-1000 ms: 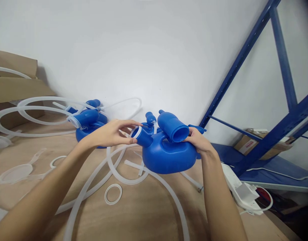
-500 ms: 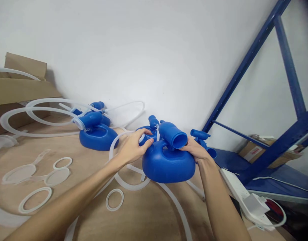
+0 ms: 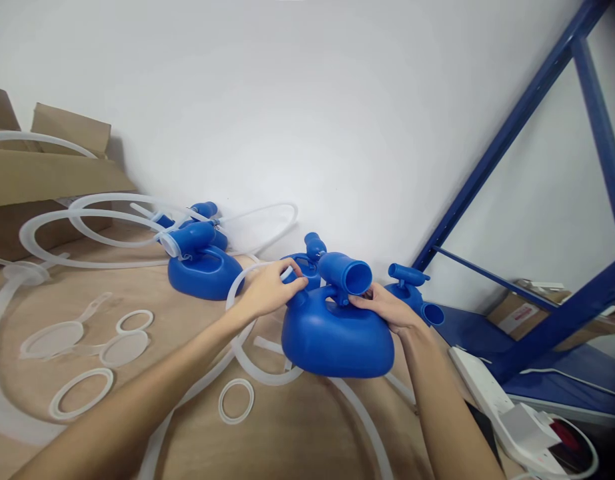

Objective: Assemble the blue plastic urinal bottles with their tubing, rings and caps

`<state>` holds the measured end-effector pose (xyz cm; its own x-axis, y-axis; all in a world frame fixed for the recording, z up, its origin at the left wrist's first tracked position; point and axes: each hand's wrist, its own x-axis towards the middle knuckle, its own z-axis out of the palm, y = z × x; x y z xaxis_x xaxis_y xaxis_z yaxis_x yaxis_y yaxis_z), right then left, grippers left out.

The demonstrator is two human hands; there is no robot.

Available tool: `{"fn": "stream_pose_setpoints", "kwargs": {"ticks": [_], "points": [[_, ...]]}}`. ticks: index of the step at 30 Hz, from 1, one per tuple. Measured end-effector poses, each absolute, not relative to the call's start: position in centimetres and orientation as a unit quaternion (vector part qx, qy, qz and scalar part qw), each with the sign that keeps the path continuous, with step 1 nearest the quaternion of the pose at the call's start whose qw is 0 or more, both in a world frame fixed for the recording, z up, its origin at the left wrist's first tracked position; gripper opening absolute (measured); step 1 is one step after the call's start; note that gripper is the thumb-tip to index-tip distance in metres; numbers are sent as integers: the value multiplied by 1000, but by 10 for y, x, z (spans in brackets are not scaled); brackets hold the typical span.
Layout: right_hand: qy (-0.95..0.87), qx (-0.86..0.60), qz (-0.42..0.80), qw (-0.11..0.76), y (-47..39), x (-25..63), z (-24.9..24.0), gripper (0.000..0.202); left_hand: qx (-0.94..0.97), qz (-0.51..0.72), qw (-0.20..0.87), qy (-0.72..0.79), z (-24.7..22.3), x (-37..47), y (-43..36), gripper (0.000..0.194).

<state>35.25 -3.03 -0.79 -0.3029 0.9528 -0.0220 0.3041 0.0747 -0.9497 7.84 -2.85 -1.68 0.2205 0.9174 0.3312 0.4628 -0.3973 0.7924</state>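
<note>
A blue plastic urinal bottle (image 3: 337, 340) with a wide round mouth is between my hands, its mouth facing toward me and right. My right hand (image 3: 387, 308) grips it by the upper right of its handle, thumb on the near side. My left hand (image 3: 270, 288) is closed at the bottle's upper left, where a clear plastic tube (image 3: 233, 293) runs up to the fingers. The fingers partly cover the join between tube and bottle, so I cannot tell how far they are connected. More tube loops across the table under the bottle.
Other blue bottles (image 3: 205, 272) with tubes stand at the back left; another bottle (image 3: 410, 293) stands right. White rings (image 3: 236, 401) and translucent lids (image 3: 55, 339) lie on the table (image 3: 267, 447). A cardboard box (image 3: 52, 177), power strip (image 3: 487, 387) and blue rack (image 3: 512, 127) flank it.
The bottle has tipped slightly, showing more of its near side, and sits a little lower. My right thumb now shows on its handle. The whole view has shifted slightly.
</note>
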Motion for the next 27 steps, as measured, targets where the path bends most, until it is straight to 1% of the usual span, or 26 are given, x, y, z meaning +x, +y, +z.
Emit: {"fn": "stream_pose_setpoints", "kwargs": {"ticks": [2, 5, 7, 9, 11, 12, 14, 16, 18, 19, 22, 23, 24, 25, 26, 27], "points": [[-684, -465, 469, 310, -35, 345, -3, 55, 730, 385, 311, 472, -9, 68, -26, 24], [-738, -435, 446, 261, -47, 336, 7, 60, 738, 357, 348, 455, 4, 52, -26, 29], [-765, -427, 433, 211, -57, 333, 15, 58, 756, 325, 363, 438, 12, 45, -29, 33], [-799, -407, 425, 120, -68, 333, 23, 44, 789, 285, 365, 404, 17, 41, -35, 32], [-830, -386, 403, 22, -76, 335, 29, 23, 824, 242, 350, 374, 19, 42, -42, 29], [-840, -383, 383, -7, -79, 336, 31, 16, 835, 224, 345, 366, 19, 43, -45, 28], [-854, -396, 336, -22, -84, 338, 35, 13, 846, 199, 356, 344, 17, 48, -51, 28], [-861, -408, 304, -15, -87, 340, 38, 22, 848, 192, 392, 299, 13, 54, -53, 30], [-857, -411, 309, -23, -90, 343, 40, 42, 852, 204, 412, 250, 7, 58, -51, 29], [-851, -419, 315, -23, -91, 346, 40, 55, 854, 218, 410, 233, 3, 60, -49, 28], [-833, -465, 298, 11, -92, 353, 37, 103, 866, 265, 363, 218, -10, 62, -37, 28], [-831, -480, 279, 28, -91, 354, 34, 116, 870, 277, 345, 218, -16, 62, -32, 31], [-832, -489, 258, 42, -91, 355, 32, 126, 873, 288, 329, 217, -22, 63, -27, 34], [-836, -492, 237, 50, -89, 354, 29, 130, 875, 296, 317, 216, -28, 64, -22, 37], [-842, -491, 216, 54, -88, 352, 26, 129, 877, 302, 305, 214, -33, 64, -17, 40], [-850, -485, 196, 55, -86, 349, 24, 125, 881, 306, 293, 211, -38, 65, -12, 43]]}}
